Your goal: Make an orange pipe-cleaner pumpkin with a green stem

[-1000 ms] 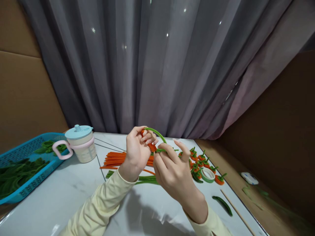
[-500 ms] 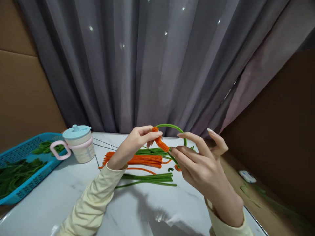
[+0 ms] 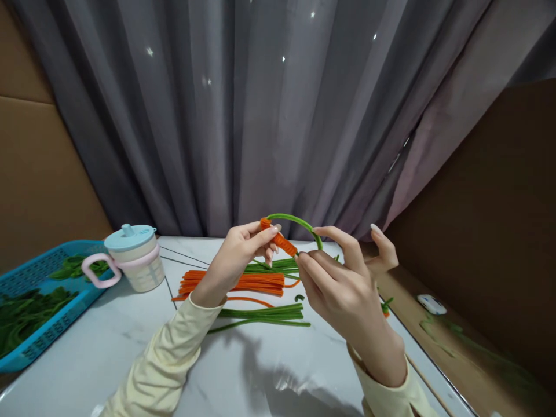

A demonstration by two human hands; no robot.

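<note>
My left hand (image 3: 237,255) pinches the upper end of a small orange coil of pipe cleaner (image 3: 279,241), held above the table. A green pipe cleaner (image 3: 299,222) arcs from the coil's top over to my right hand (image 3: 343,284), which pinches the coil's lower end, its little finger raised. Below the hands a bundle of orange pipe cleaners (image 3: 243,282) and a bundle of green pipe cleaners (image 3: 264,313) lie on the white marble table (image 3: 130,336).
A lidded cup with a pink handle (image 3: 132,258) stands at the left, beside a blue basket (image 3: 39,301) holding green pieces. A small white object (image 3: 429,303) lies on the brown surface at the right. Grey curtains hang behind the table.
My hands have drawn apart, so the orange coil and green arc now show between them. My right hand moved right and now hides the small orange-and-green pieces on the table.
</note>
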